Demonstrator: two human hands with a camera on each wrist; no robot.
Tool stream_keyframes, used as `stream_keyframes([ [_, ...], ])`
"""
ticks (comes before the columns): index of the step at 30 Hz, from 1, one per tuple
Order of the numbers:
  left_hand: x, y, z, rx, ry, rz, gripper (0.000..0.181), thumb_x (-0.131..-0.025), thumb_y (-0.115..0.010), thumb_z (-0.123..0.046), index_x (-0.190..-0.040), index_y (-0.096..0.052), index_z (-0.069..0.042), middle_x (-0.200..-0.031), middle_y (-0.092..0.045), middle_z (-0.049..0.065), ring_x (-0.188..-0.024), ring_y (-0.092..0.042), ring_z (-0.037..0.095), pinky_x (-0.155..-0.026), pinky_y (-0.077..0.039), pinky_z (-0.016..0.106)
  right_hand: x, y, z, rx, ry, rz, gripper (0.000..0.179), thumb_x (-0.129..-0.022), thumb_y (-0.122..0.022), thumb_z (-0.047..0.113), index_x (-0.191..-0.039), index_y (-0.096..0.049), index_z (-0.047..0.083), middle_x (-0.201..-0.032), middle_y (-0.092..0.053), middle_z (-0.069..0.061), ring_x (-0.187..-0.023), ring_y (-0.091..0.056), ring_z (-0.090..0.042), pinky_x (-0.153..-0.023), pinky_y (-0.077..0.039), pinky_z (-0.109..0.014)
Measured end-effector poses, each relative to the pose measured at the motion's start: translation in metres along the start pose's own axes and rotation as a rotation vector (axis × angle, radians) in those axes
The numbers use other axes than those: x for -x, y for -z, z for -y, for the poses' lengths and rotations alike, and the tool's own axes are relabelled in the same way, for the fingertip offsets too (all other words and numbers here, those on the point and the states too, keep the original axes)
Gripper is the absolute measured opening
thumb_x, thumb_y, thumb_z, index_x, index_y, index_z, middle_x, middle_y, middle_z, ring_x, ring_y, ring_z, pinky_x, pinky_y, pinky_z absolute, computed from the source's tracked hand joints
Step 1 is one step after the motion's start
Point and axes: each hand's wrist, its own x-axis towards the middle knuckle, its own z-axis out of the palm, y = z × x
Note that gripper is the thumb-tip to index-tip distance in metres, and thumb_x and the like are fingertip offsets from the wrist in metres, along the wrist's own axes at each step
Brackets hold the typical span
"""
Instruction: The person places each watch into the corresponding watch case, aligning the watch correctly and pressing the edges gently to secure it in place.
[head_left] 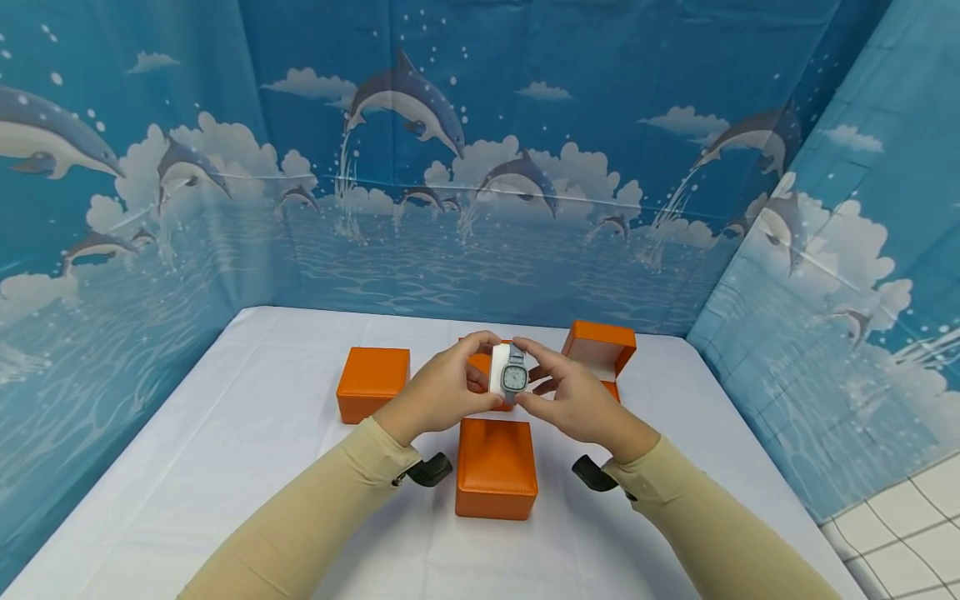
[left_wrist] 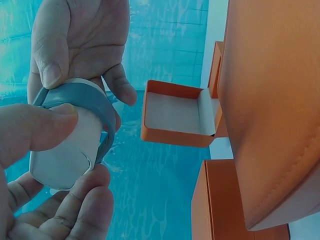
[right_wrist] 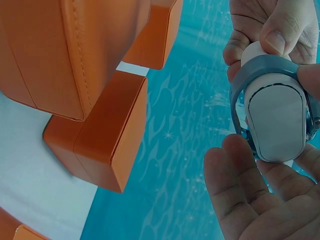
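Over the table, between both hands, is a wristwatch point(head_left: 514, 377) with a square face and grey-blue strap point(left_wrist: 80, 96). Its strap loops around a white watch pillow point(right_wrist: 277, 122). My left hand point(head_left: 442, 385) pinches the pillow between thumb and fingers from the left side. From the right, my right hand point(head_left: 577, 398) grips the watch at its strap, thumb low and forefinger high. Directly below and nearer me stands a closed orange box point(head_left: 497, 468). The hands partly hide another orange box point(head_left: 480, 363) behind them.
A closed orange box point(head_left: 373, 383) stands at the left on the white tablecloth point(head_left: 285, 433). At the right back is an orange box point(head_left: 602, 346) with its lid raised and a pale lining. A blue dolphin-print curtain point(head_left: 480, 250) encloses the table.
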Motion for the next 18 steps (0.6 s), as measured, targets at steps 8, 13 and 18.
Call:
stream_keyframes([
  [8,0.0003,0.0001,0.0002,0.01,-0.004,0.005,0.071,-0.094,-0.082,-0.017,-0.154,-0.044,-0.024,-0.152,-0.052,-0.001,-0.098,-0.07,0.01,-0.088,-0.063,0.031,-0.0014,-0.0001,-0.0009,-0.016,0.014,0.01,0.076,-0.098,-0.075,0.011,-0.164,-0.038,0.014,-0.149,-0.058,-0.012,-0.116,-0.067,-0.026,-0.097,-0.061,-0.044],
  [13,0.0005,-0.0001,-0.0008,0.005,-0.005,0.004,0.073,-0.093,-0.082,-0.017,-0.155,-0.044,-0.025,-0.152,-0.052,-0.001,-0.099,-0.07,0.01,-0.088,-0.063,0.031,-0.0018,-0.0003,-0.0019,-0.035,0.018,0.017,0.076,-0.098,-0.074,0.009,-0.164,-0.037,0.012,-0.146,-0.06,-0.013,-0.116,-0.068,-0.026,-0.101,-0.06,-0.05],
  [18,0.0002,-0.0002,-0.0016,0.004,-0.006,0.007,0.073,-0.093,-0.082,-0.016,-0.155,-0.043,-0.025,-0.152,-0.052,-0.002,-0.1,-0.071,0.01,-0.088,-0.063,0.032,-0.0023,-0.0002,-0.0021,-0.046,0.024,0.019,0.075,-0.098,-0.073,0.008,-0.164,-0.037,0.013,-0.145,-0.06,-0.014,-0.118,-0.067,-0.029,-0.104,-0.057,-0.054],
])
